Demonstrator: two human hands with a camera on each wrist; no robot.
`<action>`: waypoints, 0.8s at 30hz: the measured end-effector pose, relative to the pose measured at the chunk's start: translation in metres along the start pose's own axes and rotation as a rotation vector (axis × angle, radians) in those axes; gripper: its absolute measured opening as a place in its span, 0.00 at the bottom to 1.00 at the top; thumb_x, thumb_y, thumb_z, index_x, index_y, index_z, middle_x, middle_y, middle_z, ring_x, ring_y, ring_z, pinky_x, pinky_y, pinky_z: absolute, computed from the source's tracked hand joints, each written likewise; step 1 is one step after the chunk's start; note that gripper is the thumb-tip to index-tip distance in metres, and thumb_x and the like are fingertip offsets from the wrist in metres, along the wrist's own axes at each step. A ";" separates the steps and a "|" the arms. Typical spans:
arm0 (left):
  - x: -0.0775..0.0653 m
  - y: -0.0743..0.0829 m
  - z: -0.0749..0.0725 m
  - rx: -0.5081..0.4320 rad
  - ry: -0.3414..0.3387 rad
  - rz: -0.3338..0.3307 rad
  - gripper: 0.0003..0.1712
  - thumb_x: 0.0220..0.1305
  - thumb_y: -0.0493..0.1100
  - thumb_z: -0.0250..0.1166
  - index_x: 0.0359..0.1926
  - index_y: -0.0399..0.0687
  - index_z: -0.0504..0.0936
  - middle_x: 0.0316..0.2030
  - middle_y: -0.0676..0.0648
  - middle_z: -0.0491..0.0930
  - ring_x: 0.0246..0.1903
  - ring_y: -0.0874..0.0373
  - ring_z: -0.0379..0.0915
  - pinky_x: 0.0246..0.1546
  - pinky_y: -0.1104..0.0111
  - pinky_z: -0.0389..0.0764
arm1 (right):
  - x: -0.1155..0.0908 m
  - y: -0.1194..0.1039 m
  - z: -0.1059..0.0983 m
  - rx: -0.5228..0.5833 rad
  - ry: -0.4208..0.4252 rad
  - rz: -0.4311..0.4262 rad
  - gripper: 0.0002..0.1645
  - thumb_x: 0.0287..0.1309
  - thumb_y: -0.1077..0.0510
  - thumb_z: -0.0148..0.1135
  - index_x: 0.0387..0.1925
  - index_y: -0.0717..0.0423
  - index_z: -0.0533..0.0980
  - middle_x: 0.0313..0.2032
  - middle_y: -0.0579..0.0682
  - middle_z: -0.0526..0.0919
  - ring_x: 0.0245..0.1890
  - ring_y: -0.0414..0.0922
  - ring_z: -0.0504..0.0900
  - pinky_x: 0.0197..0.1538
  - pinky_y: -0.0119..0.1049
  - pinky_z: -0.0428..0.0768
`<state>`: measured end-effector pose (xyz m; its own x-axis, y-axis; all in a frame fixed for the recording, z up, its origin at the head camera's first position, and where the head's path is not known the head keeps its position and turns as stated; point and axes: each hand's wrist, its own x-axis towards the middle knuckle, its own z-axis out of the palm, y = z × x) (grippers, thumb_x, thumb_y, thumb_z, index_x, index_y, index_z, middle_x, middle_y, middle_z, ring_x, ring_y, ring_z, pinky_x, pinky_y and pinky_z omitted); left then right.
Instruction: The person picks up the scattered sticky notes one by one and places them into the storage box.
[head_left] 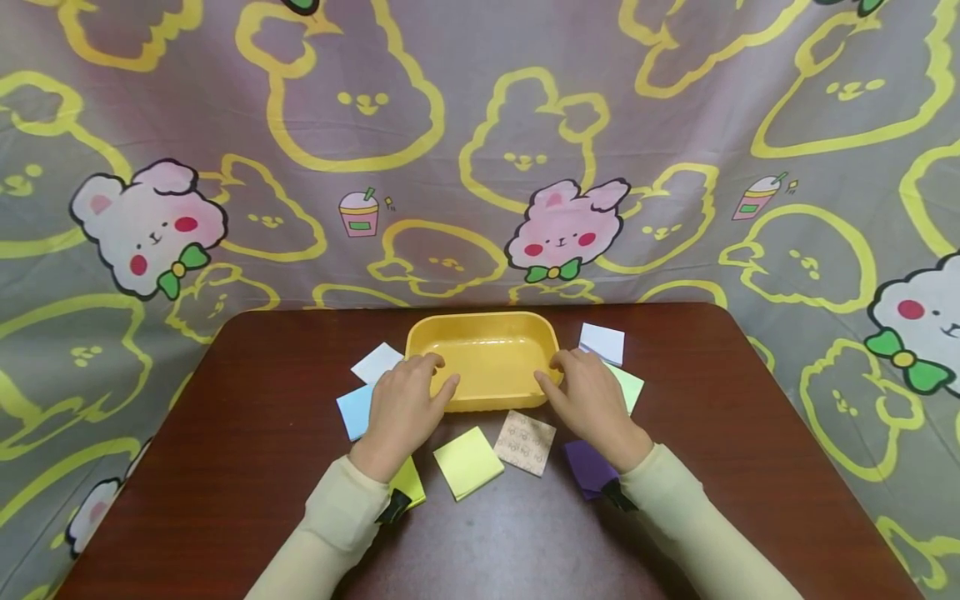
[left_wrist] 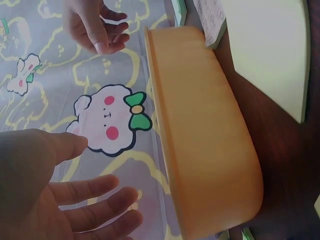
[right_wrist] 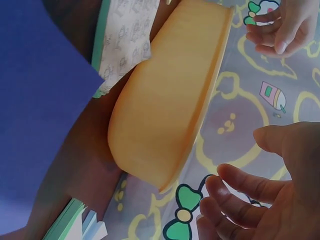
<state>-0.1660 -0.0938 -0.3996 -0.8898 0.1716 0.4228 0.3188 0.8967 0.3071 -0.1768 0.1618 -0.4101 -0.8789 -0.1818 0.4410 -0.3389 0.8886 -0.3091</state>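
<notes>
The left hand (head_left: 405,404) is hovering over one end of a yellow tray (head_left: 483,402), its thumb and fingers spreading loosely apart and gripping nothing. The right hand (head_left: 596,400) is hovering over the other end, fingers bending slightly, thumb standing away, likewise holding nothing; the wrist views are showing gaps between fingertips and rim. The tray is sitting between the two hands. Just outside the left hand, a white note pad (head_left: 377,364) and a light blue note pad (head_left: 354,412) are lying partly covered, while a lime-yellow note pad (head_left: 407,483) is showing beneath its wrist. Inward of that hand, a pale yellow note pad (head_left: 468,463) is lying beside a patterned beige note pad (head_left: 526,442), which is resting nearer the right hand. A purple note pad (head_left: 587,468) is showing under the right wrist, a light green note pad (head_left: 628,386) is emerging from the right hand's outer side, and a bluish-white note pad (head_left: 602,343) is lying just beyond. Everything is resting on a dark red-brown table (head_left: 225,483), and a cartoon-print cloth (head_left: 465,83) is hanging beyond both hands.
</notes>
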 end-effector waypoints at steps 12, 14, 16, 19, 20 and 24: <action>-0.001 0.014 0.009 -0.024 0.000 0.077 0.21 0.60 0.56 0.60 0.42 0.45 0.82 0.33 0.48 0.82 0.30 0.54 0.76 0.29 0.62 0.76 | -0.004 0.009 -0.001 0.002 0.000 0.000 0.20 0.54 0.43 0.61 0.34 0.58 0.79 0.24 0.46 0.76 0.27 0.44 0.72 0.28 0.39 0.72; -0.001 0.016 0.010 -0.029 -0.009 0.081 0.21 0.60 0.56 0.60 0.43 0.45 0.82 0.34 0.48 0.82 0.31 0.54 0.76 0.30 0.62 0.76 | -0.004 0.011 -0.001 0.000 0.001 0.000 0.20 0.54 0.44 0.61 0.34 0.57 0.79 0.25 0.46 0.76 0.27 0.44 0.73 0.28 0.39 0.72; -0.001 0.018 0.011 -0.036 -0.014 0.085 0.21 0.60 0.57 0.60 0.43 0.45 0.82 0.34 0.48 0.82 0.32 0.54 0.76 0.30 0.62 0.76 | -0.004 0.012 -0.001 -0.001 0.001 0.001 0.20 0.54 0.44 0.61 0.34 0.57 0.79 0.26 0.47 0.77 0.28 0.45 0.73 0.29 0.40 0.72; -0.001 0.020 0.012 -0.042 -0.021 0.096 0.22 0.60 0.57 0.60 0.44 0.45 0.81 0.36 0.48 0.82 0.33 0.53 0.76 0.30 0.61 0.76 | -0.005 0.015 -0.002 -0.003 0.000 0.006 0.19 0.55 0.44 0.61 0.33 0.57 0.79 0.28 0.49 0.79 0.30 0.47 0.75 0.30 0.42 0.73; -0.001 0.021 0.013 -0.041 -0.024 0.101 0.22 0.60 0.57 0.60 0.45 0.45 0.81 0.37 0.48 0.82 0.33 0.53 0.77 0.30 0.61 0.76 | -0.005 0.016 -0.002 -0.003 0.000 0.008 0.19 0.54 0.44 0.61 0.33 0.57 0.79 0.28 0.50 0.80 0.31 0.47 0.76 0.30 0.43 0.73; -0.002 0.024 0.015 -0.032 -0.034 0.119 0.23 0.61 0.58 0.58 0.46 0.45 0.81 0.38 0.47 0.82 0.35 0.53 0.77 0.31 0.61 0.76 | -0.004 0.019 -0.002 -0.012 -0.004 0.007 0.19 0.54 0.44 0.60 0.33 0.56 0.79 0.29 0.49 0.80 0.31 0.49 0.76 0.31 0.44 0.73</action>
<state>-0.1619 -0.0664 -0.4060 -0.8555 0.2904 0.4287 0.4327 0.8557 0.2839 -0.1793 0.1806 -0.4161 -0.8825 -0.1769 0.4357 -0.3286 0.8947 -0.3025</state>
